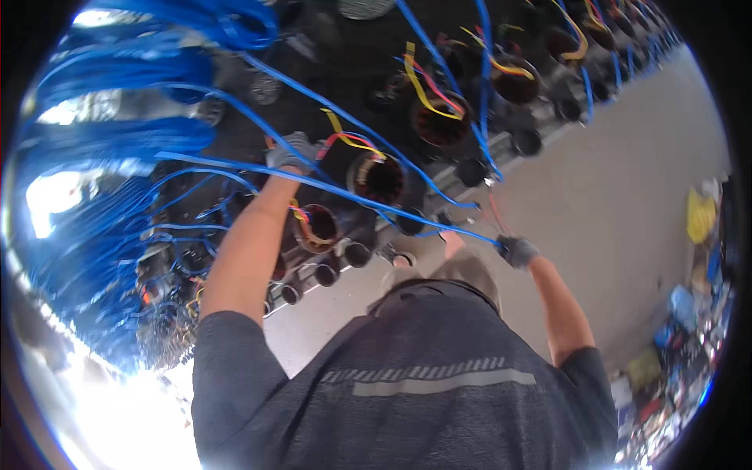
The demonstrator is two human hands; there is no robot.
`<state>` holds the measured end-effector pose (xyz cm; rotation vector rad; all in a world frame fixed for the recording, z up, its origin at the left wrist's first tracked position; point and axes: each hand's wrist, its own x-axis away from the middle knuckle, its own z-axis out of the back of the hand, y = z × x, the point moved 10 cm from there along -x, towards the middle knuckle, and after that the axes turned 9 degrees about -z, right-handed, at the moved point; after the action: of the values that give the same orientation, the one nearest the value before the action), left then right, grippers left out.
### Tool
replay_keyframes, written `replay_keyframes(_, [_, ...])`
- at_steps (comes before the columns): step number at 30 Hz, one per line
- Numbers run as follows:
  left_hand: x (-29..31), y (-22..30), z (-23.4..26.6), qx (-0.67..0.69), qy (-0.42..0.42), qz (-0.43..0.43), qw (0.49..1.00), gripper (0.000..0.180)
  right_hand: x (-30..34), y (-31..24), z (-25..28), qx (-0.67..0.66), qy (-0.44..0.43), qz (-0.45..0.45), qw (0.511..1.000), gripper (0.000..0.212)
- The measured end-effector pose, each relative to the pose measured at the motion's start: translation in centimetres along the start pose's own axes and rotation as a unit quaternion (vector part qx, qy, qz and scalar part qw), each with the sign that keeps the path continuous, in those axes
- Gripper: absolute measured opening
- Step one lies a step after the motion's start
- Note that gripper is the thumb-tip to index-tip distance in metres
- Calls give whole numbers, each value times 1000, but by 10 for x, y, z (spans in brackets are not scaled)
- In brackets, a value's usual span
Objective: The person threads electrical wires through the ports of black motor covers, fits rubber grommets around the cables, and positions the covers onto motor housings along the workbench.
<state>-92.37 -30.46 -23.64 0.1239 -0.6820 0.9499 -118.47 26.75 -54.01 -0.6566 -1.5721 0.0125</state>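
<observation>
**Head view: blue cable lying across wired cylinders, end at right hand**

Item: blue cable [345, 190], one length, running from the left side past the left wrist, across the open cylinders, to the right hand.

Right hand [518, 251]: grey-gloved, fingers closed about the cable's end, above the grey floor [611, 172]. Just beside, a thin reddish wire [497, 213]; contact with the glove uncertain.

Left hand [294, 152]: grey-gloved, fingers narrow and curled, close to another blue cable and some coloured leads [337, 138]. Cannot tell whether gripping either.

Adjacent: upper open cylinder [377, 178], dark-walled; lower open cylinder [316, 227], beneath the left forearm; small dark cylinders [358, 252] along the edge. At left, blue cable bundles [125, 137] in thick loops.

Hazards, as judged: possible snagging of the cable on a cylinder rim or neighbouring leads, from a sideways pull; possible tangling, from several blue lengths crossing at close quarters; possible strain on the coloured leads, from a hard tug near the left hand; possible slip of the end, from smooth sheath against glove.

Markings: no legible brand, label or writing. Dark shirt [439, 423] with pale stripe and hatched band only. Clutter [681, 345] at right too blurred for reading.
</observation>
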Motion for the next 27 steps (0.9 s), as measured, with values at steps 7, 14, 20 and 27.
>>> replay_keyframes(7, [3,-48,3,59,141,45,987,53,102,-60,-12,212,73,-72,972,23])
replay_keyframes(14, [87,-112,4,628,328,40,705,31,242,-219,-22,153,144,159,965,35])
replay_keyframes(20, [227,-142,29,509,548,66,661,34,343,-345,-76,-167,-243,323,899,45])
replay_keyframes(27, [343,-145,2,758,628,50,170,30,383,-447,-158,82,-174,475,858,53])
